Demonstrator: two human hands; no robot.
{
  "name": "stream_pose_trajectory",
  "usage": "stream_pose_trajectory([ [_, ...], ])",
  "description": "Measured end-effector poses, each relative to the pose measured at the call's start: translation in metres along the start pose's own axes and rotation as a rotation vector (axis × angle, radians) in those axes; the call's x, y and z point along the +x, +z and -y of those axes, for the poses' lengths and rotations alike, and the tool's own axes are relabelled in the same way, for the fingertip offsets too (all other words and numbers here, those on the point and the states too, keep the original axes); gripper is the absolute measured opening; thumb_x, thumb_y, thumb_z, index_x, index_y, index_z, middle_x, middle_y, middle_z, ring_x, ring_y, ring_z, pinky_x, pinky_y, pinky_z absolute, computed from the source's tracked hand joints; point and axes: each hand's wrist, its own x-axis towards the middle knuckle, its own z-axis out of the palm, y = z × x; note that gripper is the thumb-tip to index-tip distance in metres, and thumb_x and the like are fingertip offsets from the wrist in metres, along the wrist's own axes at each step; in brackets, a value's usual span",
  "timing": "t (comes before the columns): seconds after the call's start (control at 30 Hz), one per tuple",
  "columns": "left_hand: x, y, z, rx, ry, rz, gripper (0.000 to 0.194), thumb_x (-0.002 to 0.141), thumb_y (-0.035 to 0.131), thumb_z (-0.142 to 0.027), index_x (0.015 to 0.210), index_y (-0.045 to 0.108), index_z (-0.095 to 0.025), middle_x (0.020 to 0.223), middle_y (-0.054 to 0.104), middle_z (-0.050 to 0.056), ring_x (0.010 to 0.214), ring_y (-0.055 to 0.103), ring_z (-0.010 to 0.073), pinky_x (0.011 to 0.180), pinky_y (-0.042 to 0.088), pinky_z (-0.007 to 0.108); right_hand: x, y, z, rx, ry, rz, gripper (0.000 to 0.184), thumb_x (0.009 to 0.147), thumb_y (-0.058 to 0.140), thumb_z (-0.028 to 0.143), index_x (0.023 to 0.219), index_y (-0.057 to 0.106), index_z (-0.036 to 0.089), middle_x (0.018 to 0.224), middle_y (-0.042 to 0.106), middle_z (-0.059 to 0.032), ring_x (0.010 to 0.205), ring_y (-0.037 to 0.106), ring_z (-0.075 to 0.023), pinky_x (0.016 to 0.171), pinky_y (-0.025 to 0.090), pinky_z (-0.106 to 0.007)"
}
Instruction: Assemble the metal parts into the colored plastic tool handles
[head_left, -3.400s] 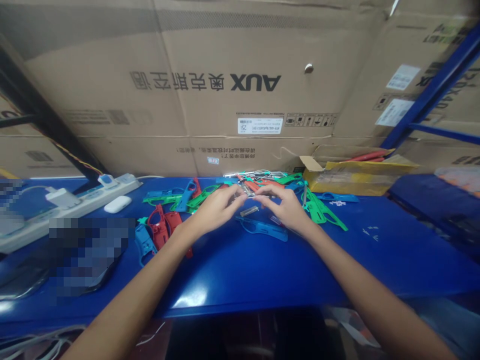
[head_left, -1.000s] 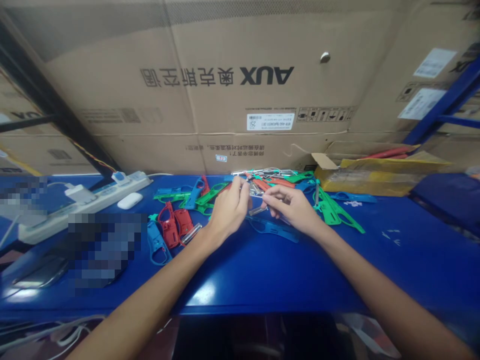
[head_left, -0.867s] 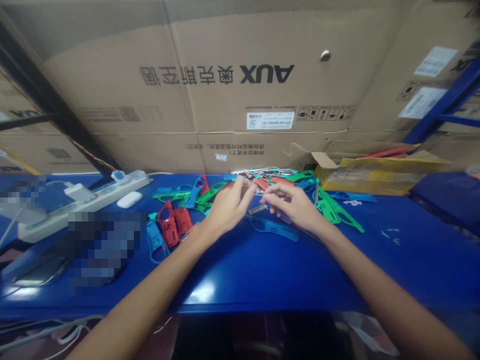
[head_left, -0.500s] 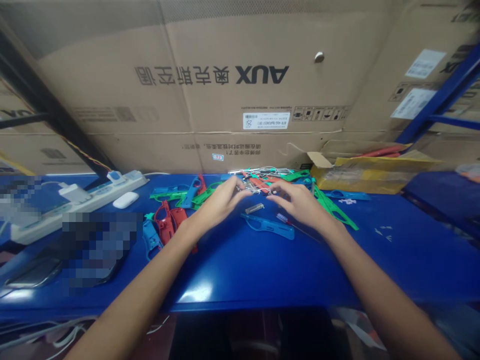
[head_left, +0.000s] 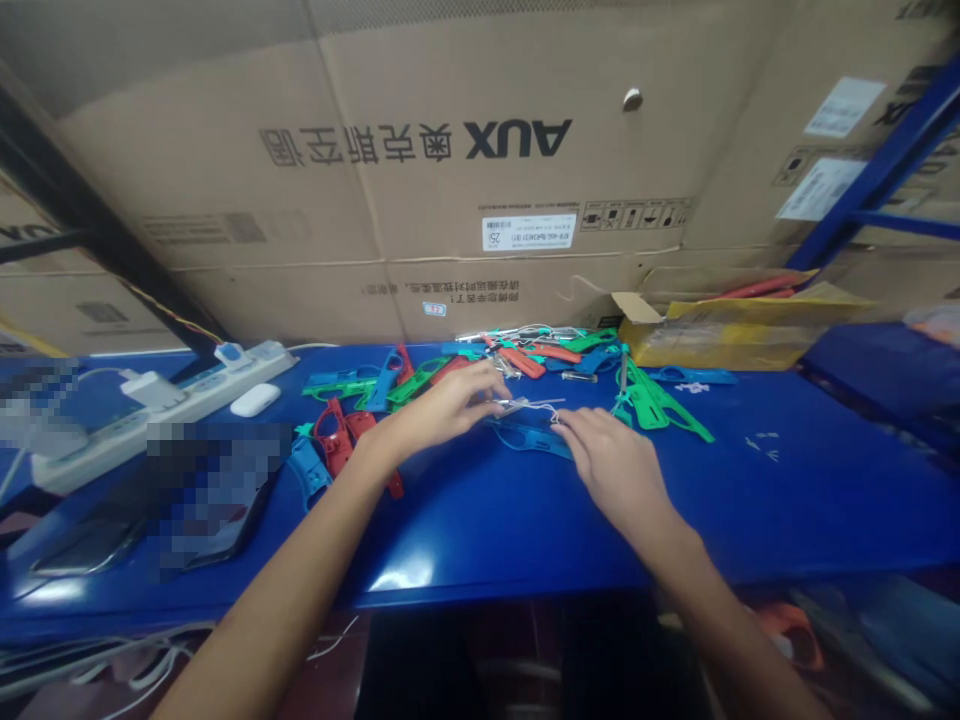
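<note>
My left hand [head_left: 450,405] pinches a small metal blade piece [head_left: 516,405] at its fingertips, just above the blue table [head_left: 525,520]. A thin wire runs from that piece toward my right hand [head_left: 611,465], whose fingers are curled on the wire's other end. Both hands hover over a blue plastic handle [head_left: 529,438] lying flat. Behind them spreads a pile of green, red and blue plastic handles [head_left: 420,378] and loose metal parts [head_left: 525,335].
A white power strip [head_left: 172,400] with a charger and a white earbud case [head_left: 255,400] lie at the left, beside a blurred dark object. An open yellow cardboard box [head_left: 720,340] sits at the back right. Large cartons [head_left: 450,180] wall off the back.
Both hands have come down and closer to me, from the pile to the blue handle. The left hand picked up the small metal piece that lay on the table; the right hand drew back.
</note>
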Motion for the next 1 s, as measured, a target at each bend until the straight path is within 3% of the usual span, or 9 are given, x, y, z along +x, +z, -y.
stream_pose_trajectory([
  [0.1, -0.001, 0.000, 0.002, -0.066, -0.079, 0.096, 0.011, 0.094, 0.062, -0.022, 0.101, 0.068, -0.017, 0.101, 0.070, 0.006, 0.092, 0.065, 0.0174, 0.085, 0.051, 0.031, -0.018, 0.011, 0.012, 0.039, 0.014, -0.048, 0.026, 0.103, 0.048, 0.026, 0.107, 0.073, 0.017, 0.098, 0.078, -0.0080, 0.088, 0.069, -0.0231, 0.068, 0.050, -0.031],
  [0.23, -0.002, 0.000, 0.008, -0.087, -0.161, 0.120, 0.010, 0.090, 0.066, -0.023, 0.096, 0.071, -0.016, 0.094, 0.073, 0.005, 0.086, 0.066, 0.0160, 0.079, 0.051, 0.027, -0.020, 0.017, 0.015, 0.108, 0.054, -0.030, 0.026, 0.103, 0.049, 0.027, 0.108, 0.072, 0.017, 0.098, 0.077, -0.0081, 0.091, 0.068, -0.0244, 0.073, 0.052, -0.033],
  [0.47, -0.002, 0.000, 0.017, -0.045, -0.140, 0.184, 0.012, 0.088, 0.067, -0.027, 0.092, 0.074, -0.019, 0.098, 0.074, 0.006, 0.096, 0.067, 0.0193, 0.089, 0.051, 0.034, -0.020, 0.021, 0.009, 0.236, 0.044, 0.027, 0.034, 0.103, 0.042, 0.022, 0.120, 0.070, 0.016, 0.111, 0.075, -0.0136, 0.101, 0.066, -0.0284, 0.088, 0.053, -0.043],
  [0.67, -0.003, 0.004, 0.025, 0.002, -0.162, 0.210, 0.011, 0.087, 0.068, -0.027, 0.093, 0.075, -0.020, 0.097, 0.075, 0.005, 0.092, 0.067, 0.0195, 0.087, 0.051, 0.033, -0.020, 0.017, 0.014, 0.323, 0.110, 0.027, 0.029, 0.103, 0.041, 0.024, 0.107, 0.070, 0.022, 0.097, 0.074, -0.0101, 0.094, 0.066, -0.0261, 0.081, 0.053, -0.038],
  [0.8, -0.002, 0.007, 0.021, -0.006, -0.147, 0.204, 0.011, 0.088, 0.067, -0.026, 0.093, 0.075, -0.020, 0.094, 0.075, 0.005, 0.090, 0.068, 0.0192, 0.086, 0.050, 0.032, -0.020, 0.015, 0.013, 0.349, 0.109, 0.032, 0.021, 0.102, 0.047, 0.026, 0.100, 0.067, 0.022, 0.097, 0.073, -0.0091, 0.095, 0.065, -0.0266, 0.082, 0.051, -0.038],
  [1.0, 0.002, 0.019, 0.006, 0.018, -0.121, 0.202, 0.015, 0.093, 0.062, -0.026, 0.097, 0.074, -0.018, 0.096, 0.072, 0.006, 0.086, 0.067, 0.0185, 0.083, 0.051, 0.031, -0.029, 0.016, -0.007, 0.435, 0.106, 0.015, 0.011, 0.097, 0.056, 0.021, 0.102, 0.067, 0.021, 0.102, 0.073, -0.0080, 0.098, 0.064, -0.0267, 0.090, 0.049, -0.042],
])
